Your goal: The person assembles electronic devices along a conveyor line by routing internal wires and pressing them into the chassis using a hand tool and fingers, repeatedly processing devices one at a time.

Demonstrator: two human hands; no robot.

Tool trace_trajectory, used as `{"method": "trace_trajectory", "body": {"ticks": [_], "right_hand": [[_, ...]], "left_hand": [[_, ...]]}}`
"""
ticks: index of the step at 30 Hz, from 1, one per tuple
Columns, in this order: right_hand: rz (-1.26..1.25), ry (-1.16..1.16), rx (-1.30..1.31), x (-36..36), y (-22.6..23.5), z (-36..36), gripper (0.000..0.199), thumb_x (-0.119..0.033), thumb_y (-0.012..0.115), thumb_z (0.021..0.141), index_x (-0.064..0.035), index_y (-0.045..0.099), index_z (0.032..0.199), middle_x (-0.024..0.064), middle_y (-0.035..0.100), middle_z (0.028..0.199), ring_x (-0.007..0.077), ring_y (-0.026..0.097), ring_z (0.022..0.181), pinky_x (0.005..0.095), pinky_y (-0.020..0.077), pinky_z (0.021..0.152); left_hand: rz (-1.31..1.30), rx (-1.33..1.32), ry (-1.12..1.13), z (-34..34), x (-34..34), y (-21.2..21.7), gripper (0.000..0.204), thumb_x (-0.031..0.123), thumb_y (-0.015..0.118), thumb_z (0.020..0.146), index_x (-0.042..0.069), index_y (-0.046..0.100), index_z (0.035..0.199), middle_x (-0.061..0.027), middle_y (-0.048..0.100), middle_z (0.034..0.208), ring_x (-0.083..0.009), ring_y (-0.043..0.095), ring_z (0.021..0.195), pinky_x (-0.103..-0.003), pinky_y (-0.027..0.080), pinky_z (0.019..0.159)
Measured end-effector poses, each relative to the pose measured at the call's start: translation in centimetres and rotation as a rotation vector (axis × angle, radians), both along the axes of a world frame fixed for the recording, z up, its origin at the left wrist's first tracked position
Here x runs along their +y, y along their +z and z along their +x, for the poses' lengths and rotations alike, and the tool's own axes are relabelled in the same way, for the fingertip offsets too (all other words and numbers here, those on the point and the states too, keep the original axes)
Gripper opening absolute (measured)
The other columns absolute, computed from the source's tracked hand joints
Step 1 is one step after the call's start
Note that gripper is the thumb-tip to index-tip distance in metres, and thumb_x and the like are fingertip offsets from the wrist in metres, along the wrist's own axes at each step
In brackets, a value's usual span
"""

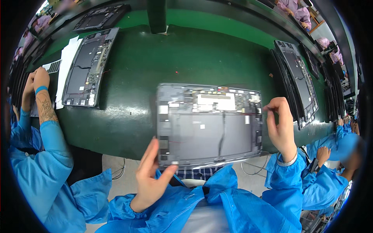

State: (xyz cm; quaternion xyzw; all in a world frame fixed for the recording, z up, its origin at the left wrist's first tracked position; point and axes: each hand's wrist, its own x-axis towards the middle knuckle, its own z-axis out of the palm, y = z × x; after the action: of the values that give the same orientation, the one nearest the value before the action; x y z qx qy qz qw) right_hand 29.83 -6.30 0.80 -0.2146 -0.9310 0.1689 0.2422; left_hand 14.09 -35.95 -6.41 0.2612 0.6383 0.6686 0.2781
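Observation:
An opened grey tablet chassis (208, 124) with its inner boards and thin wires exposed lies at the near edge of the green belt (155, 66). My left hand (149, 178) grips its near-left corner, thumb on top. At the chassis's right edge my right hand (280, 126) is raised, fingers curled and pinched together near the upper right corner; I cannot tell whether anything is between the fingertips.
Another open chassis (87, 68) lies at the far left, with white sheets (68, 58) beside it. More chassis (299, 79) sit at the right and one (101, 17) at the back. A co-worker's arm (42, 105) reaches in at the left; another person's hand (322, 153) is at the right.

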Motion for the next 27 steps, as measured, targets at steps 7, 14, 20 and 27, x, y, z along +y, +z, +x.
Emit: {"method": "trace_trajectory", "body": {"ticks": [7,14,20,27], "right_hand": [[-0.237,0.060,-0.019,-0.6,0.6,0.1,0.027,0.015,0.043,0.066,0.0014,0.048,0.089,0.0144,0.047,0.083,0.0264,0.046,0.069,0.0305,0.0404,0.064],[-0.173,0.477,-0.055,-1.5,1.3,-3.8,0.027,0.008,0.051,0.057,0.0009,0.056,0.082,0.0153,0.057,0.091,0.0341,0.063,0.092,0.0393,0.0509,0.076],[-0.115,0.735,-0.065,-1.1,-1.3,-6.0,0.022,-0.003,0.062,0.057,0.0005,0.051,0.076,0.0151,0.057,0.093,0.0342,0.063,0.104,0.0402,0.0543,0.078],[-0.009,0.753,-0.061,-0.9,-2.6,-6.8,0.017,-0.009,0.062,0.059,-0.0009,0.053,0.071,0.0129,0.056,0.087,0.0300,0.064,0.102,0.0370,0.0568,0.080]], "left_hand": [[-0.308,0.697,-0.171,-3.5,3.6,4.8,0.037,0.002,0.074,0.074,-0.001,0.059,0.108,-0.0261,0.037,0.146,-0.0407,0.041,0.134,-0.045,0.037,0.108],[-0.021,1.008,-0.565,-10.6,14.1,5.6,0.022,0.004,0.075,0.072,0.006,0.068,0.093,-0.0106,0.061,0.115,-0.0325,0.056,0.102,-0.039,0.047,0.084],[-0.002,0.913,-0.631,-11.2,15.0,3.8,0.015,0.007,0.076,0.070,0.005,0.066,0.081,-0.0073,0.062,0.113,-0.0290,0.056,0.102,-0.038,0.047,0.084],[-0.017,0.991,-0.606,-10.6,14.9,3.6,0.019,0.006,0.076,0.069,0.005,0.059,0.078,-0.0100,0.060,0.116,-0.0334,0.055,0.109,-0.041,0.047,0.088]]}}
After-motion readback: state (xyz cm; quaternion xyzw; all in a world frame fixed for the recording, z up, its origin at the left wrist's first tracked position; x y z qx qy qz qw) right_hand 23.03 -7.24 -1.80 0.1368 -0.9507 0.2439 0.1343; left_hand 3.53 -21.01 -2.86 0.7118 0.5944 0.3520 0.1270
